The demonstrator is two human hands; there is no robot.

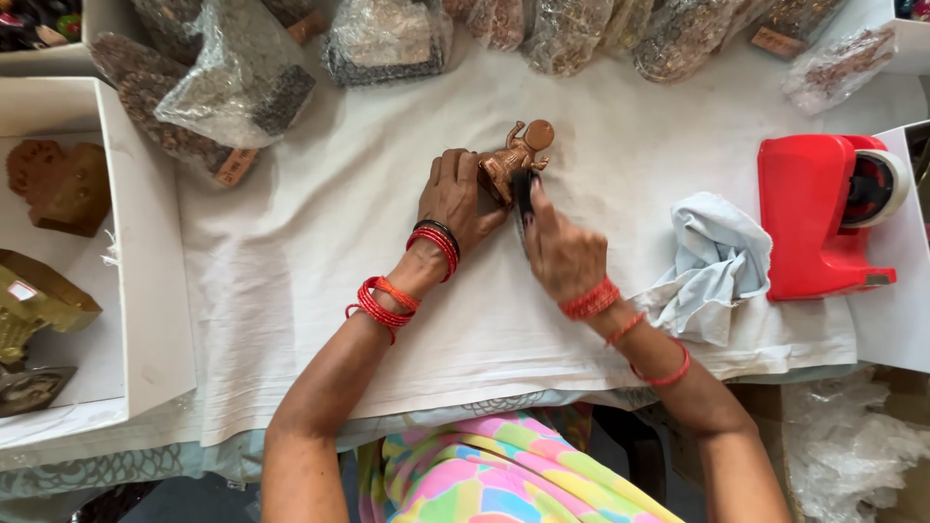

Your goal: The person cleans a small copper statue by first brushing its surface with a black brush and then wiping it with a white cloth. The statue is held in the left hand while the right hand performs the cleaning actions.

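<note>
Near the upper middle of the frame, one small copper-brown figurine [516,155] lay on the white cloth [320,242] that covered the worktop; the left hand [455,199] steadied it from the left, its grip closed about the figurine's lower end; the right hand [562,254] pinched one small dark object [524,194] against the figurine's underside, its grip narrow around that piece, though what the piece was could not be told. Both wrists bore red bangles, two clusters on the left arm, and one cluster plus two thin loops on the right; one dark bangle sat among those nearest the left hand. Right of the hands lay one crumpled pale-blue rag [712,261], just beside one red tape dispenser [823,218] with a single roll at its right end. Along the top edge stood a row of clear plastic bags [242,77] filled with small brownish pieces, at least seven, the exact number unclear because they overlapped. At the left of the frame one white tray [145,320] held one brown carved piece [60,186] in its upper part and one brass-coloured piece [34,305] below it. At the bottom of the frame a bright multicoloured garment [484,475] showed between the forearms.
</note>
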